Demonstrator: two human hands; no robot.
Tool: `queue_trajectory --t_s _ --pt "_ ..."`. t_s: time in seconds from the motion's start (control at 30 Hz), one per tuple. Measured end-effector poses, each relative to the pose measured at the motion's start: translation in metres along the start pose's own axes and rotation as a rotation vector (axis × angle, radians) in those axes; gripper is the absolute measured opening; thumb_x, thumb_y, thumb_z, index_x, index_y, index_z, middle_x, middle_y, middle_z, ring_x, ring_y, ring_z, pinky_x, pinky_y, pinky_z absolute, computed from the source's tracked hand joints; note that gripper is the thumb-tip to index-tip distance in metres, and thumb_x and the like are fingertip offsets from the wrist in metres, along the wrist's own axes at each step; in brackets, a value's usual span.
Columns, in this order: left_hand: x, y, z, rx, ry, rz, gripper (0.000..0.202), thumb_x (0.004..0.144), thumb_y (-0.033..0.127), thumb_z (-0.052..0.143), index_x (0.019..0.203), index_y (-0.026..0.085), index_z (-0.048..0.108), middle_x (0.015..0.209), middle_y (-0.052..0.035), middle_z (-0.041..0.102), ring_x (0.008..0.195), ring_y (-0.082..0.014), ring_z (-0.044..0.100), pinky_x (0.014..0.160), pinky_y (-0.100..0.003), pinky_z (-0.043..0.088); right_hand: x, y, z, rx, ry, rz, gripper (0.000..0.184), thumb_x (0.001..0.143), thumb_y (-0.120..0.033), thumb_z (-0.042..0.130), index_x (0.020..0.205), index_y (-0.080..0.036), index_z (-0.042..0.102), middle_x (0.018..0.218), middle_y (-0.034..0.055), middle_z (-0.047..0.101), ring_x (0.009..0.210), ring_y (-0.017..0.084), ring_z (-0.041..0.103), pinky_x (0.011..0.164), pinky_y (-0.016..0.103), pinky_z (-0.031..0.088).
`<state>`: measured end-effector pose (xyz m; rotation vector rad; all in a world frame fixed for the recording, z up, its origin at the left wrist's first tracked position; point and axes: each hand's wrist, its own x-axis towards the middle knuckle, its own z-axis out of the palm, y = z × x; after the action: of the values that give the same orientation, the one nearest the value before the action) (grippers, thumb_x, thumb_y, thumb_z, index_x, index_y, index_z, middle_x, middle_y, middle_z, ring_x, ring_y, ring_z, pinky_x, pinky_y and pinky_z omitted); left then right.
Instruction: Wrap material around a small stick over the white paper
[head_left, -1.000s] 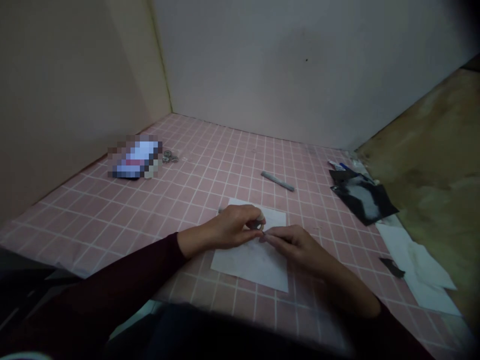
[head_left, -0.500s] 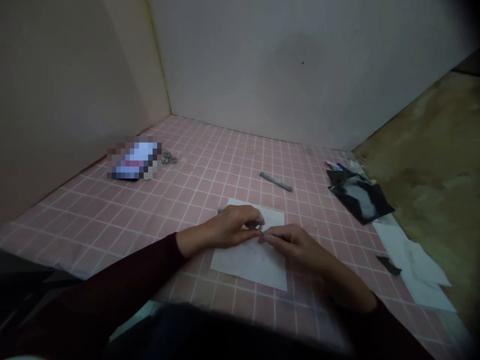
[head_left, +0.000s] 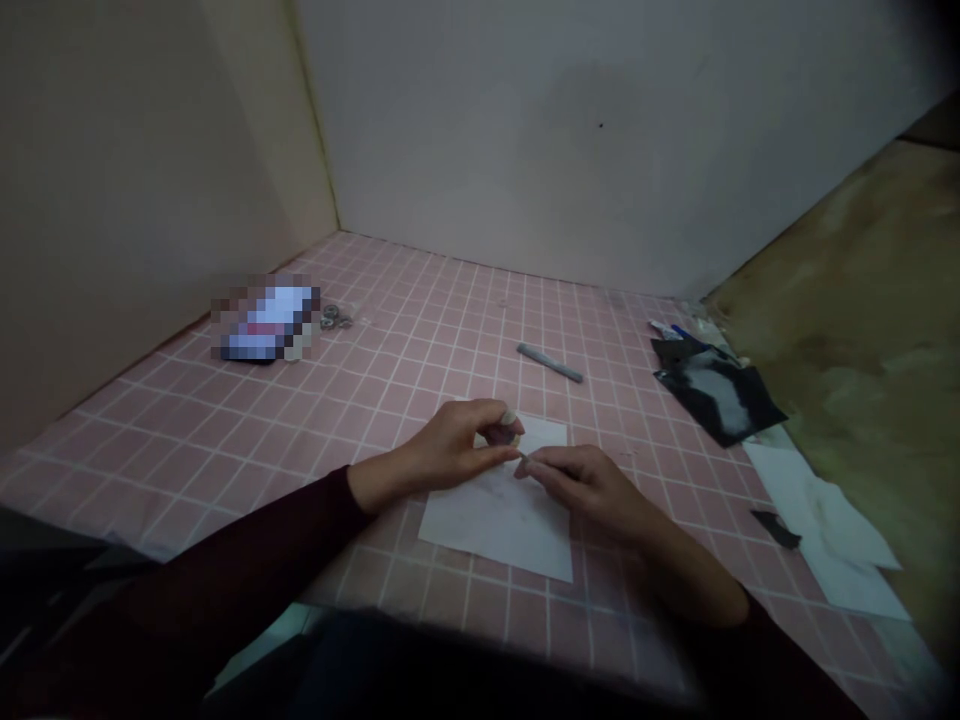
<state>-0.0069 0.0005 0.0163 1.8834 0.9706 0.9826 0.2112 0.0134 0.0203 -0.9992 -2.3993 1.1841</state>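
Observation:
My left hand [head_left: 469,440] is above a white paper sheet [head_left: 502,535], its fingers curled and thumb pointing right. What lies within its curl is too small and dim to name. Close against its thumb tip, my right hand [head_left: 581,478] pinches with thumb and forefinger around a tiny thin piece that I cannot identify. The two sets of fingertips nearly meet over the sheet's upper half. Faint grey smudges mark the paper below. Beyond the hands, a slim grey stick [head_left: 550,362] lies slantwise on the pink tiled-pattern tabletop [head_left: 420,330].
A blurred-out phone-like device [head_left: 268,325] rests at the left beside small metal rings [head_left: 335,317]. On the right are a dark sheet with a pale powdery patch [head_left: 716,395], white papers [head_left: 832,530] and a dark scrap [head_left: 776,528]. Walls border the back and left.
The left hand's fingers have lifted slightly and loosened away from the thumb. My right fingertips have moved up a little and remain pinched. The table items stay where they were.

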Motion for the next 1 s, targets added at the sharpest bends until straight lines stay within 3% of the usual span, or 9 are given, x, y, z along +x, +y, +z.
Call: queue_trajectory --t_s 0.07,0.23,0.33,0.5,0.57,0.63,0.7,0.8,1.0 --pt "0.0 0.0 0.0 0.009 -0.014 0.026 0.016 0.081 0.026 0.065 0.093 0.015 0.061 0.087 -0.0035 0.063 0.075 -0.0123 0.059 0.072 -0.027 0.048 0.0 -0.001 -0.003 0.047 -0.038 0.011 0.033 0.095 -0.035 0.043 0.086 -0.016 0.069 0.055 -0.0024 0.055 0.05 0.01 0.049 0.048 0.021 0.036" --pt "0.004 -0.002 0.003 -0.336 -0.014 -0.25 0.019 0.08 0.028 0.066 0.087 0.011 0.059 0.069 0.0 0.06 0.061 -0.0098 0.059 0.061 -0.023 0.049 -0.001 0.003 0.006 -0.219 0.241 -0.08 0.026 0.093 -0.026 0.046 0.1 -0.015 0.068 0.094 0.0087 0.07 0.08 0.018 0.064 0.074 0.029 0.046" --pt "0.004 -0.003 0.005 -0.391 -0.005 -0.291 0.02 0.079 0.027 0.067 0.088 0.011 0.058 0.069 0.0001 0.061 0.061 -0.0096 0.06 0.06 -0.022 0.049 -0.002 0.003 0.008 -0.236 0.255 -0.087 0.025 0.093 -0.024 0.046 0.103 -0.014 0.067 0.092 0.0089 0.07 0.078 0.018 0.064 0.073 0.029 0.046" --pt "-0.001 0.0 0.003 -0.083 0.003 -0.023 0.02 0.083 0.029 0.064 0.095 0.014 0.061 0.084 -0.0042 0.064 0.075 -0.0131 0.061 0.071 -0.027 0.05 0.0 -0.001 -0.002 0.148 -0.025 0.037 0.032 0.095 -0.037 0.044 0.089 -0.016 0.068 0.054 -0.0037 0.049 0.047 0.009 0.045 0.047 0.021 0.035" --pt "-0.002 0.001 0.001 0.044 0.03 0.079 0.018 0.084 0.028 0.063 0.095 0.015 0.062 0.089 -0.005 0.063 0.078 -0.0137 0.06 0.075 -0.029 0.05 0.0 0.001 -0.003 0.22 -0.067 0.08 0.036 0.095 -0.04 0.043 0.091 -0.015 0.068 0.048 -0.0062 0.04 0.041 0.008 0.037 0.041 0.02 0.029" --pt "-0.001 0.0 0.001 0.06 0.031 0.055 0.017 0.083 0.028 0.063 0.093 0.015 0.061 0.086 -0.0042 0.063 0.076 -0.0132 0.06 0.072 -0.028 0.05 0.001 0.003 0.0 0.119 0.02 0.039 0.033 0.094 -0.038 0.044 0.091 -0.016 0.068 0.054 -0.0031 0.05 0.048 0.01 0.047 0.048 0.022 0.037" --pt "0.0 -0.002 0.001 -0.045 -0.013 -0.069 0.017 0.082 0.028 0.064 0.091 0.014 0.061 0.078 -0.0023 0.063 0.07 -0.012 0.06 0.066 -0.025 0.05 0.002 0.005 0.006 -0.082 0.158 -0.045 0.027 0.094 -0.032 0.046 0.096 -0.018 0.069 0.075 0.0037 0.065 0.068 0.015 0.06 0.065 0.027 0.046" --pt "0.001 -0.005 0.001 -0.184 -0.056 -0.193 0.018 0.082 0.028 0.063 0.091 0.013 0.059 0.073 -0.0008 0.062 0.067 -0.0113 0.061 0.062 -0.023 0.049 0.002 0.005 0.011 -0.253 0.249 -0.091 0.026 0.094 -0.026 0.045 0.103 -0.018 0.067 0.094 0.0084 0.07 0.083 0.02 0.064 0.077 0.031 0.046" --pt "0.0 -0.001 -0.001 0.185 -0.074 0.066 0.014 0.082 0.023 0.064 0.093 0.016 0.06 0.087 -0.0033 0.063 0.076 -0.0131 0.059 0.071 -0.027 0.047 0.002 -0.002 -0.003 -0.008 -0.068 0.006 0.034 0.095 -0.034 0.043 0.083 -0.016 0.069 0.056 -0.002 0.055 0.051 0.011 0.049 0.05 0.021 0.038"
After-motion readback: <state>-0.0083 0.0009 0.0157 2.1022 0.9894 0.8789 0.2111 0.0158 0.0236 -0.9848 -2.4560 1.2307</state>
